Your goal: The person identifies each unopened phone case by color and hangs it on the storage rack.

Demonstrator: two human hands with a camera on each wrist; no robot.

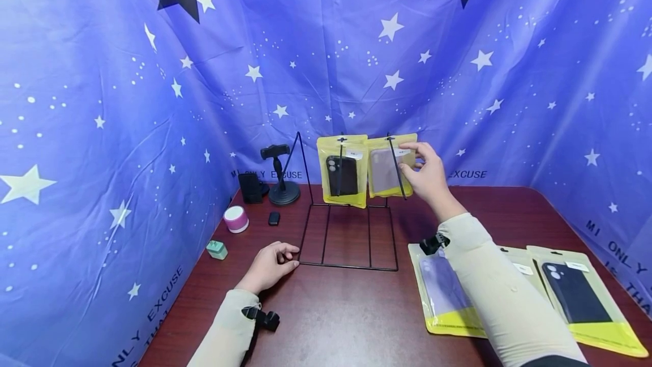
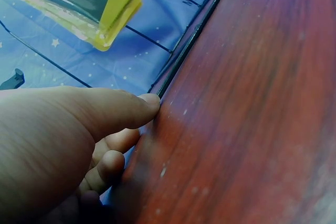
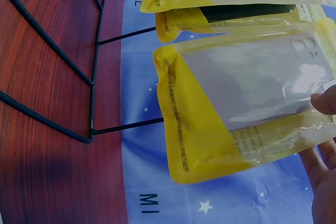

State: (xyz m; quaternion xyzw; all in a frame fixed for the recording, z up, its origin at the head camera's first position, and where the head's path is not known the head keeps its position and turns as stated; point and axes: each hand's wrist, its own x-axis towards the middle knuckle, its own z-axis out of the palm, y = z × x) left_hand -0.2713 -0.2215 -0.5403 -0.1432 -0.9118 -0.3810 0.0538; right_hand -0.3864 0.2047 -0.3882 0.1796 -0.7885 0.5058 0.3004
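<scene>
A black wire display rack (image 1: 346, 268) stands on the table, its base toward me. On its left hook hangs a yellow-trimmed clear pouch with a black phone case (image 1: 348, 177). Beside it, at the right hook, is a pouch with a pale lavender phone case (image 1: 382, 171). My right hand (image 1: 430, 177) pinches this second pouch by its right edge, thumb in front and fingers behind, as the right wrist view shows. Down at the rack's front left corner, my left hand (image 1: 270, 265) grips the wire; its thumb tip (image 2: 151, 100) lies against that corner.
More pouched phone cases, one lavender (image 1: 443, 285) and one black (image 1: 575, 293), lie at the right, partly under my right forearm. Along the left stand a phone stand (image 1: 284, 191), a black box (image 1: 251, 188), a pink-and-white round container (image 1: 236, 220) and a small green block (image 1: 217, 250).
</scene>
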